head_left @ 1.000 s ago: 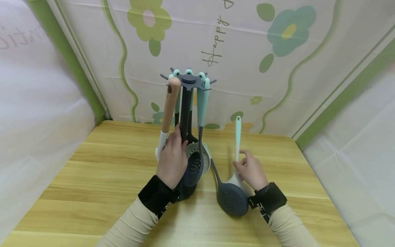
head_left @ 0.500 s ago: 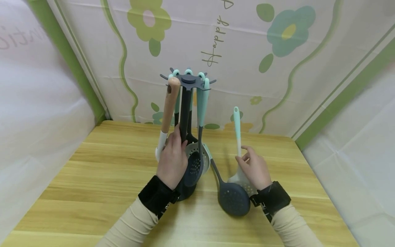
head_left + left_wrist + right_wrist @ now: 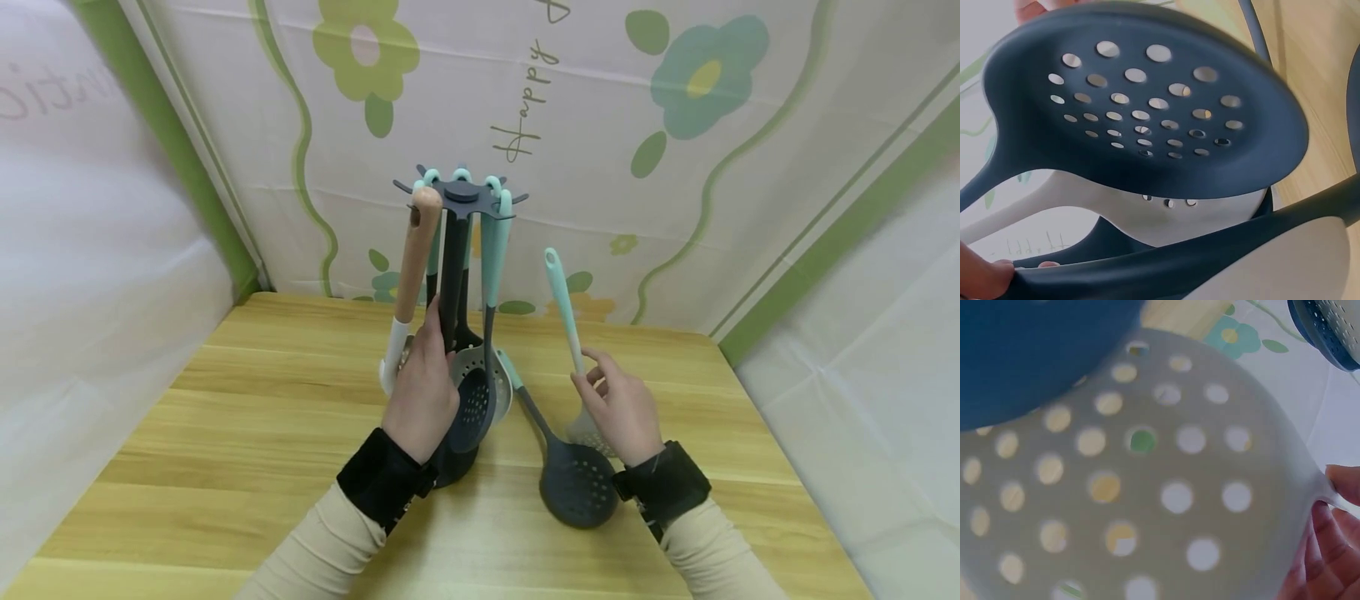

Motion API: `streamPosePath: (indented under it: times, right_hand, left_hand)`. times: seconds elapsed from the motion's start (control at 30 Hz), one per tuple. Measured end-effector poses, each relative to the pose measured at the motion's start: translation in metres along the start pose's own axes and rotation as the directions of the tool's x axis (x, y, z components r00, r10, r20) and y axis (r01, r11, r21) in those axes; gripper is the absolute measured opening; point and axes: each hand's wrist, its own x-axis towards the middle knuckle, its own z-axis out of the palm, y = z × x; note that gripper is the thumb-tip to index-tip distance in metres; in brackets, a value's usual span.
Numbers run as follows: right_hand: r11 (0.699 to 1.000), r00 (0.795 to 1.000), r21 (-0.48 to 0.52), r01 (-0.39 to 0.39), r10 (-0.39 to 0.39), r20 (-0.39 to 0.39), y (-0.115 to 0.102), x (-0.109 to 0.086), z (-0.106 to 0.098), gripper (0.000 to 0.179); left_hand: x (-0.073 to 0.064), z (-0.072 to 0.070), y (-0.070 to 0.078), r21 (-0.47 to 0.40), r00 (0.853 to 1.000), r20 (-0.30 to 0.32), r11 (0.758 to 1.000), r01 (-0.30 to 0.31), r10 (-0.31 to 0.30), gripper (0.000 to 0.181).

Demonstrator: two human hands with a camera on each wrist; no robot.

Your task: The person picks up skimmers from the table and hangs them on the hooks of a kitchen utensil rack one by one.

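My left hand (image 3: 422, 404) grips the dark post of a utensil rack (image 3: 461, 193). From its hooks hang a dark holed skimmer (image 3: 1147, 175), a pale holed skimmer (image 3: 1116, 209) and a white-ended utensil with a wooden handle (image 3: 416, 258). With thumb and fingers my right hand (image 3: 621, 408) pinches another pale skimmer (image 3: 1160, 556) at its neck. Its mint handle (image 3: 561, 296) points up and leans left; my hand hides part of its head in the head view. Below, a dark skimmer (image 3: 558, 487) lies on the table, its handle toward the rack.
The wooden table (image 3: 187, 492) spreads around the rack on both sides. Behind it hangs a printed curtain (image 3: 577, 125) with flowers, and white sheets (image 3: 885, 358) enclose the sides. The rack's dark base (image 3: 455, 467) stands partly behind my left wrist.
My right hand has lifted the pale skimmer slightly, and its handle has swung from upright to leaning left. The dark skimmer on the table has shifted a little right. My left hand keeps its grip.
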Motion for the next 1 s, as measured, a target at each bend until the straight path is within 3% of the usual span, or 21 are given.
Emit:
streamPosePath:
  times: [0.53, 0.8, 1.0]
  right_hand:
    - [0.997, 0.994, 0.022, 0.077, -0.075, -0.082, -0.007, -0.001, -0.003, 0.036]
    - [0.984, 0.975, 0.069, 0.165, -0.153, -0.160, -0.022, -0.003, -0.008, 0.035]
    - [0.971, 0.964, 0.112, 0.210, -0.187, -0.190, -0.031, -0.005, -0.011, 0.035]
  left_hand:
    - [-0.001, 0.004, 0.000, 0.088, 0.995, -0.081, 0.995, -0.053, 0.061, 0.064]
    - [-0.001, 0.005, 0.000, 0.109, 0.993, -0.090, 0.992, -0.063, 0.073, 0.067]
    - [-0.002, 0.005, 0.000, 0.141, 0.987, -0.115, 0.985, -0.098, 0.115, 0.068]
